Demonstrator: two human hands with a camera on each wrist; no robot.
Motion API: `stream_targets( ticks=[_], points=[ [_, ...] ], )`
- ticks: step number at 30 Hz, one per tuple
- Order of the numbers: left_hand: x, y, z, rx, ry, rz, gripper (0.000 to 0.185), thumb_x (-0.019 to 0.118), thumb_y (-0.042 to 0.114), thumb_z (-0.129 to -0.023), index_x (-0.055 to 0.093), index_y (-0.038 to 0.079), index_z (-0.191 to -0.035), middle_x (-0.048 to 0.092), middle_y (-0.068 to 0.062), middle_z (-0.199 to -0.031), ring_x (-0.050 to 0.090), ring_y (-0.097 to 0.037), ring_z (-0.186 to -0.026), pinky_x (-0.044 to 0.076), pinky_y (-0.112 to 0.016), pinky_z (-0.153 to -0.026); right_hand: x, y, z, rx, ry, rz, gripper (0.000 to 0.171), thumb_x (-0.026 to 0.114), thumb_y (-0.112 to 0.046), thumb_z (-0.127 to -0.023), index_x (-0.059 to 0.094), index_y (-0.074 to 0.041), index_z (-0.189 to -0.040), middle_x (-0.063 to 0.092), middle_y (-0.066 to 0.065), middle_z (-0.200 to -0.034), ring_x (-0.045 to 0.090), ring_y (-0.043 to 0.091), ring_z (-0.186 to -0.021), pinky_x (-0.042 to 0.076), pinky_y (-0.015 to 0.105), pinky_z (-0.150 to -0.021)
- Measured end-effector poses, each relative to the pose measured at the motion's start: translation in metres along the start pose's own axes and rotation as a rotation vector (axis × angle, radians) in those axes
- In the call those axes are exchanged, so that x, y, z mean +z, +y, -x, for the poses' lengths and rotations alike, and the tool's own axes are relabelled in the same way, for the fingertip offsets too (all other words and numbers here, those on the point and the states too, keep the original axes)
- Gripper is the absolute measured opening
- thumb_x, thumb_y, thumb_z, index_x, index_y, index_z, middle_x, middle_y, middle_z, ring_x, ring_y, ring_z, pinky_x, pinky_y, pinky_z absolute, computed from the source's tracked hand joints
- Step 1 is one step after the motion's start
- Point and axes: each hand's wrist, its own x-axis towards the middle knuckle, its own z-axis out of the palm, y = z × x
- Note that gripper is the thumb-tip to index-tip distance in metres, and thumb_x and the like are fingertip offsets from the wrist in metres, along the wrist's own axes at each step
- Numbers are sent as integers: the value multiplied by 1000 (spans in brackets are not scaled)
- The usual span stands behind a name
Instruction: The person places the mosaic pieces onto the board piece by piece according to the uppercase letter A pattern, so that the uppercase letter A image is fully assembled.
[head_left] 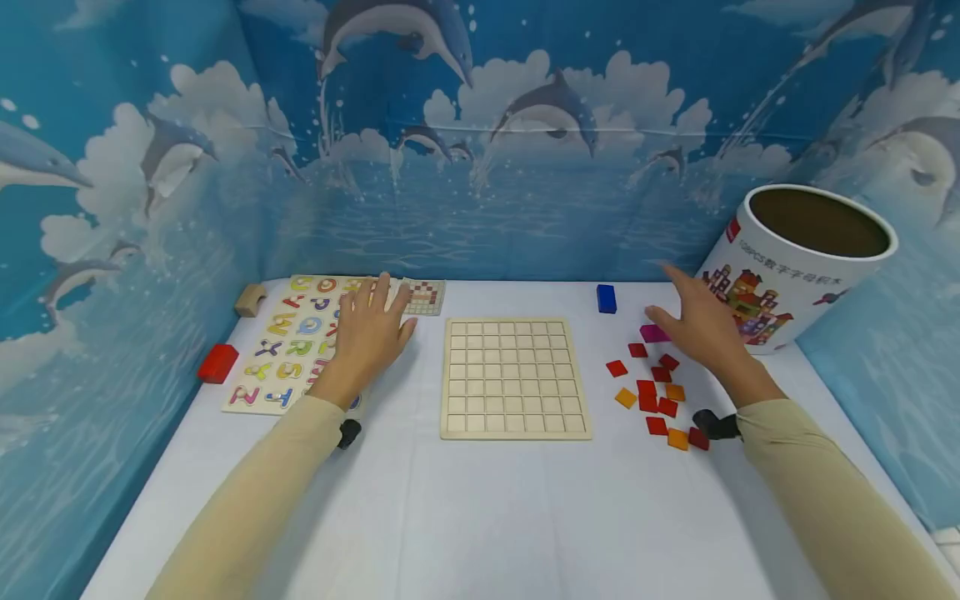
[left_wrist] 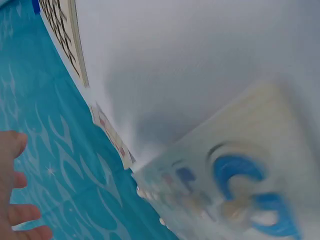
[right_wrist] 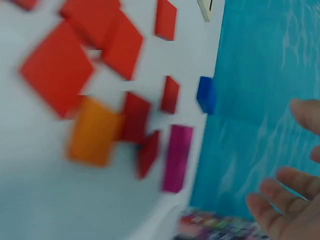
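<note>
My left hand [head_left: 370, 332], fingers spread, is over the right part of a wooden letter puzzle board [head_left: 253, 398], hiding some of its letters. It holds nothing. My right hand [head_left: 702, 323] hovers in front of a large white bucket [head_left: 780, 287], its thumb and fingers apart and nothing between them. Close below its thumb in the head view lies a magenta block [head_left: 655, 333]. Toward me from there, several red tiles [head_left: 647, 396] and a few orange tiles [head_left: 626, 397] are scattered. A wooden grid board [head_left: 516, 379] lies flat between both hands.
A blue block [head_left: 606, 298] stands near the back edge. By the left edge are a red block [head_left: 218, 363] and a wooden arch block [head_left: 251, 300]. A small pattern card [head_left: 425, 297] lies behind my left hand. A dolphin-print curtain [head_left: 480, 208] encloses the table.
</note>
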Motion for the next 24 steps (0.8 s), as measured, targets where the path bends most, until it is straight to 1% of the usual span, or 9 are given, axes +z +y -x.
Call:
stream_targets(
  ticks=[1, 3, 6, 9, 12, 14, 17, 20, 24],
  points=[
    [-1, 3, 7, 20, 0, 12, 57, 60, 42, -102, 50, 14, -150, 43, -23, -154, 42, -44, -140, 40, -63, -104, 1, 8, 5, 24, -20, -57, 85, 67, -42, -98, 21, -13, -164, 36, 30, -155, 38, 53, -137, 39, 73, -99],
    [-3, 10, 20, 54, -20, 76, 52, 61, 39, -102, 55, 13, -147, 50, -21, -150, 49, -42, -134, 43, -60, -101, 4, 24, 15, 70, -70, -163, 79, 67, -39, -98, 30, -6, -160, 43, 31, -149, 44, 53, -131, 45, 69, -96],
    [-8, 22, 40, 103, -90, 219, 49, 62, 36, -102, 59, 12, -145, 56, -18, -146, 55, -38, -130, 45, -56, -102, 8, 45, 27, 142, -180, -278, 72, 66, -38, -99, 38, 0, -154, 48, 31, -140, 47, 49, -124, 50, 60, -93],
    [-12, 32, 56, 166, -157, 364, 47, 64, 35, -101, 62, 12, -141, 61, -14, -142, 59, -34, -127, 47, -53, -104, 15, 60, 34, 210, -281, -304, 76, 67, -42, -98, 39, 2, -153, 49, 29, -135, 46, 45, -121, 52, 51, -90],
    [-12, 39, 69, 206, -203, 434, 44, 65, 34, -100, 64, 14, -139, 62, -12, -141, 59, -30, -127, 48, -49, -103, 22, 67, 36, 259, -337, -278, 79, 71, -46, -95, 42, 1, -151, 49, 28, -134, 47, 42, -120, 52, 47, -89],
    [-11, 43, 74, 209, -230, 458, 44, 65, 34, -100, 65, 14, -139, 61, -12, -142, 58, -30, -128, 47, -49, -104, 26, 69, 36, 277, -349, -263, 79, 72, -47, -93, 45, 2, -148, 50, 28, -133, 46, 42, -120, 52, 46, -89],
    [-7, 48, 77, 196, -281, 469, 45, 65, 34, -100, 63, 15, -141, 58, -13, -146, 54, -31, -132, 44, -50, -107, 28, 69, 36, 298, -353, -263, 72, 73, -46, -93, 51, 3, -141, 52, 27, -130, 48, 41, -118, 51, 44, -87],
    [-3, 50, 77, 176, -339, 466, 49, 65, 38, -100, 61, 17, -144, 53, -13, -151, 50, -32, -137, 41, -52, -110, 31, 67, 36, 318, -350, -278, 64, 73, -41, -94, 53, 2, -136, 53, 25, -127, 47, 40, -115, 50, 41, -86],
    [1, 52, 75, 161, -398, 458, 54, 65, 43, -99, 57, 19, -148, 48, -13, -155, 44, -33, -141, 38, -53, -111, 33, 66, 34, 326, -340, -287, 55, 72, -37, -95, 53, 1, -130, 54, 23, -124, 47, 38, -113, 48, 39, -85]
  ],
)
